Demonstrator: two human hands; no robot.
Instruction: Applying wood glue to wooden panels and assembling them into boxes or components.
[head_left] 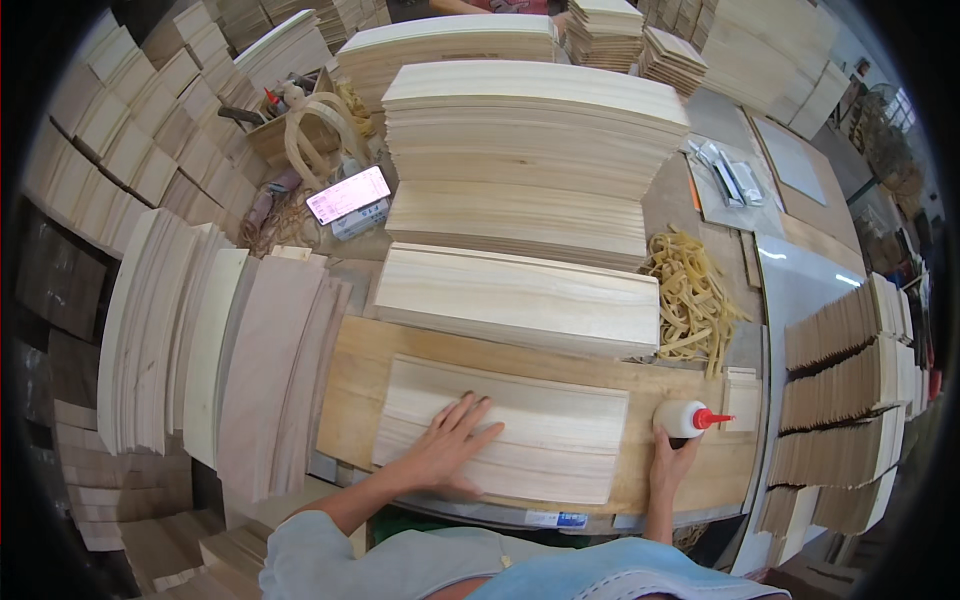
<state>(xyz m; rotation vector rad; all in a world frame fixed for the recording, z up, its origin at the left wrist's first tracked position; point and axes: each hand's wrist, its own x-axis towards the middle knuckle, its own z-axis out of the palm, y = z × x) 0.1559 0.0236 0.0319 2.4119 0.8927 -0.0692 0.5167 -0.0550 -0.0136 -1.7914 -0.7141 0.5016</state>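
A pale wooden panel [550, 440] lies flat on a larger wooden work board [350, 375] in front of me. My left hand [455, 440] rests on the panel's left half, fingers spread and holding nothing. Over the board's right side, my right hand [674, 462] grips a white glue bottle [679, 417]. The bottle is tilted, and its red nozzle points right, beyond the panel's right edge. Small pale wood strips [741, 398] lie on the board just past the nozzle.
Stacked panels [520, 290] rise behind the board, beside a heap of yellow rubber bands [690, 295]. Upright boards [270, 370] crowd the left; piled slats [835, 400] line the right. A lit phone [348, 195] leans on a small box. Someone's arm [460, 6] shows at the far edge.
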